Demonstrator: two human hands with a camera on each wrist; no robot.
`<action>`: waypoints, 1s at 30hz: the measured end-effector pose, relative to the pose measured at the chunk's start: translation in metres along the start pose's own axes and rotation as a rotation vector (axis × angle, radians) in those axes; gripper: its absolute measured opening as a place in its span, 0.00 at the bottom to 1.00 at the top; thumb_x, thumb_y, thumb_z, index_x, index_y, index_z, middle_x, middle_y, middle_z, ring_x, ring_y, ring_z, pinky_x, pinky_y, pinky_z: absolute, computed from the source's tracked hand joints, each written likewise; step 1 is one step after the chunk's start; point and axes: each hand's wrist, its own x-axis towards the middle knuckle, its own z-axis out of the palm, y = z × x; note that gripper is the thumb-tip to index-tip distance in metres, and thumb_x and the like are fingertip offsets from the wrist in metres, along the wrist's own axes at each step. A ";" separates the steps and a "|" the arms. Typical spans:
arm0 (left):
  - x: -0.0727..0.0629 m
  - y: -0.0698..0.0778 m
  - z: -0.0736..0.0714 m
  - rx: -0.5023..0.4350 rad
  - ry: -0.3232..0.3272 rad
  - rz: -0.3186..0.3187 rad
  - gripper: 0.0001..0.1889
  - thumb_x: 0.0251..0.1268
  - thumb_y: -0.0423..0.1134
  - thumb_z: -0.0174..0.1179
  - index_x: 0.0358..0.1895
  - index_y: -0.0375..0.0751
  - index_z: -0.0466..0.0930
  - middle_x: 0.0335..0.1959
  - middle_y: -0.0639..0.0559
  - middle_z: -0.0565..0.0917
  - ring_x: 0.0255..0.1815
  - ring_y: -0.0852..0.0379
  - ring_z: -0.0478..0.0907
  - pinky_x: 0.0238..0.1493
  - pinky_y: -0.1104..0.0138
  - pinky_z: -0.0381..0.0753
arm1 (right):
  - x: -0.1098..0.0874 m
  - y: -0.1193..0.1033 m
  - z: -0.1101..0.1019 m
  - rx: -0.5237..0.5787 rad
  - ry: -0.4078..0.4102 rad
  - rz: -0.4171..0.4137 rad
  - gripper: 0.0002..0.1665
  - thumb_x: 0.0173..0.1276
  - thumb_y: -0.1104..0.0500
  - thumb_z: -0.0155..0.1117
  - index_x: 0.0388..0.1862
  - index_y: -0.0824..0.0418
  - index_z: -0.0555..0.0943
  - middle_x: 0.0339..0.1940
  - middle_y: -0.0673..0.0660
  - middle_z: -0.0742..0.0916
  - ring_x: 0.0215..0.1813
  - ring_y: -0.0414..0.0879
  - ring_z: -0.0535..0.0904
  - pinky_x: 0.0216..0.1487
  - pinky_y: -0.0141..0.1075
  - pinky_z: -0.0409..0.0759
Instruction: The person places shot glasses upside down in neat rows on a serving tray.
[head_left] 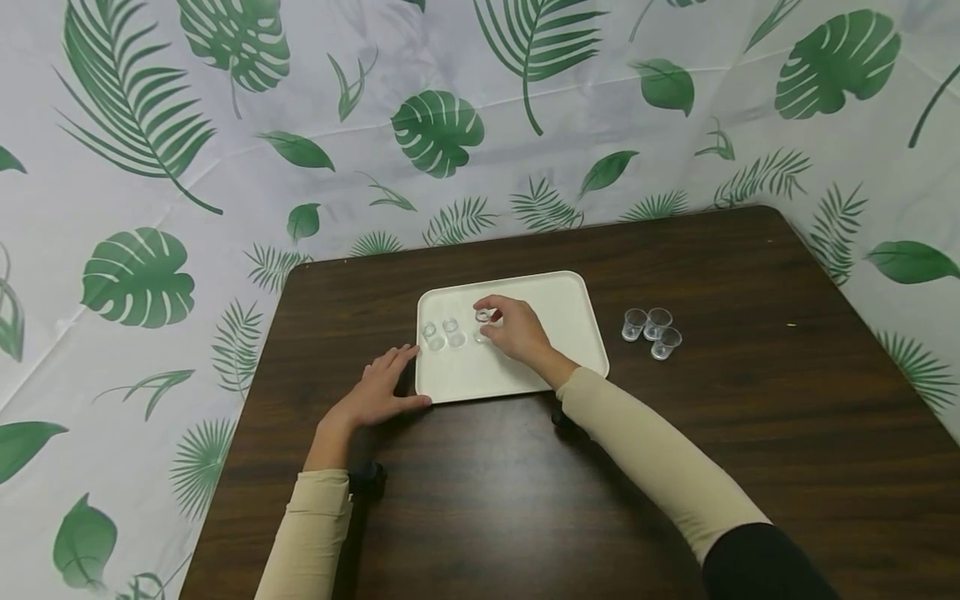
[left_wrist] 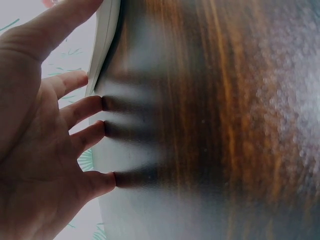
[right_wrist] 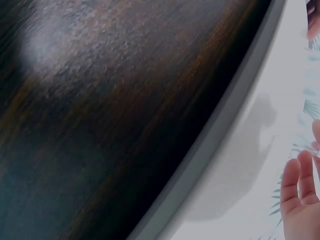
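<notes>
On the pale tray [head_left: 517, 383], two small clear plastic cups [head_left: 430, 331] [head_left: 451, 326] stand side by side near the left end; which way up they are is hard to tell. My right hand [head_left: 517, 329] is over the tray's middle and pinches another clear cup [head_left: 483, 316] between thumb and fingers. In the right wrist view that hand [right_wrist: 300, 195] shows only partly at the edge, and the cup is not clearly visible. My left hand [head_left: 381, 390] is spread at the tray's left edge, thumb at the near corner. Its fingertips [left_wrist: 95, 182] touch the table in the left wrist view.
Three more clear cups [head_left: 632, 324] [head_left: 658, 322] [head_left: 666, 343] stand close together on the dark wooden table [head_left: 480, 500], right of the tray. A leaf-patterned cloth [head_left: 337, 192] hangs behind the table and along its sides.
</notes>
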 end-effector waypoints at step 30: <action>0.000 0.000 0.000 0.004 0.001 0.006 0.51 0.57 0.63 0.66 0.78 0.43 0.53 0.76 0.39 0.56 0.74 0.34 0.51 0.67 0.35 0.47 | 0.004 -0.014 0.009 -0.129 -0.094 -0.028 0.29 0.61 0.66 0.65 0.63 0.51 0.79 0.51 0.50 0.85 0.48 0.45 0.79 0.46 0.41 0.76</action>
